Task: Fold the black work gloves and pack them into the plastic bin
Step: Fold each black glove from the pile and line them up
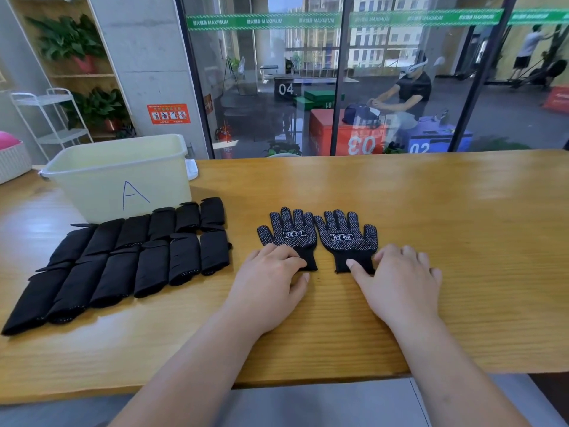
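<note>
Two black work gloves with white grip dots lie flat side by side on the wooden table (431,204), palms up, fingers pointing away. My left hand (271,275) rests with its fingers on the cuff of the left glove (289,232). My right hand (397,278) rests on the cuff of the right glove (348,235), thumb across the cuff. Several folded black gloves (129,260) lie in two rows on the table to the left. Behind them stands the pale plastic bin (123,177), marked "A"; its inside is hidden from here.
A glass wall runs behind the table's far edge, with a person seated beyond it. A white woven basket (12,161) sits at the far left, and a white cart (52,118) and plant shelves stand behind it. The table's near edge is below my forearms.
</note>
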Available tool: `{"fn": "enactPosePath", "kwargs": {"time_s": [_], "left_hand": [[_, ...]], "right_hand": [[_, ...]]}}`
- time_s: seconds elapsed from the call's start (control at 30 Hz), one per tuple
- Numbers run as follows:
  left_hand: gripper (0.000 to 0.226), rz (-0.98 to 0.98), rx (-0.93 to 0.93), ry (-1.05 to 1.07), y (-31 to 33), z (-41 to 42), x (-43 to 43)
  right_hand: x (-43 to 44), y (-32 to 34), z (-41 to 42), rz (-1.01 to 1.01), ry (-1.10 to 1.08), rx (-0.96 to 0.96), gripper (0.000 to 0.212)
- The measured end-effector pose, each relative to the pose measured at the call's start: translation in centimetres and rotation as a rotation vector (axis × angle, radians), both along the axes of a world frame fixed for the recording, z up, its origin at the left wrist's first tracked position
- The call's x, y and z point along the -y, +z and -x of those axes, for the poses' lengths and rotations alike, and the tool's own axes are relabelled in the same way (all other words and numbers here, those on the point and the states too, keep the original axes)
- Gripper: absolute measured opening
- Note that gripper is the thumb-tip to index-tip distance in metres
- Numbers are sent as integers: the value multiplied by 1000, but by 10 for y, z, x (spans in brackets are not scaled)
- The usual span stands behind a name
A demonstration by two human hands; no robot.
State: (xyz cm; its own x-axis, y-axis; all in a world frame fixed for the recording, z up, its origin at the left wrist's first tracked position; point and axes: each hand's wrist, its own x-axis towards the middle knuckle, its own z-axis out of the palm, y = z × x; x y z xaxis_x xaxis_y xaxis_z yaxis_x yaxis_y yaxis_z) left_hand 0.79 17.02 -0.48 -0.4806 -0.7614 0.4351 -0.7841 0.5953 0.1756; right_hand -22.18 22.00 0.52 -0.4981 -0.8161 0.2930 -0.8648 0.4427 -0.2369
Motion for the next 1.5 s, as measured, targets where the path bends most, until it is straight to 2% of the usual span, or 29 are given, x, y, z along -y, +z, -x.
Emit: {"fn": "enactPosePath", "kwargs": {"time_s": [0.23, 0.53, 0.83, 1.07, 1.37, 1.5], "left_hand": [[43, -25, 27, 1, 0, 0, -1], [39, -18, 7, 30, 2, -1, -1], [43, -67, 7, -7, 4, -3, 0], [44, -85, -34, -31, 2, -3, 3], [45, -114, -35, -118, 3, -4, 2], [37, -127, -113, -138, 2, -5, 5]], "right_hand": [[0, 3, 5, -5, 39, 121, 45], [1, 1, 13, 117, 98, 293, 21], [7, -2, 26, 336, 112, 470, 20], [22, 32, 45, 486, 162, 468, 25], [23, 137, 31, 355, 646, 526, 39], [16, 172, 25, 341, 812, 588, 39]]}}
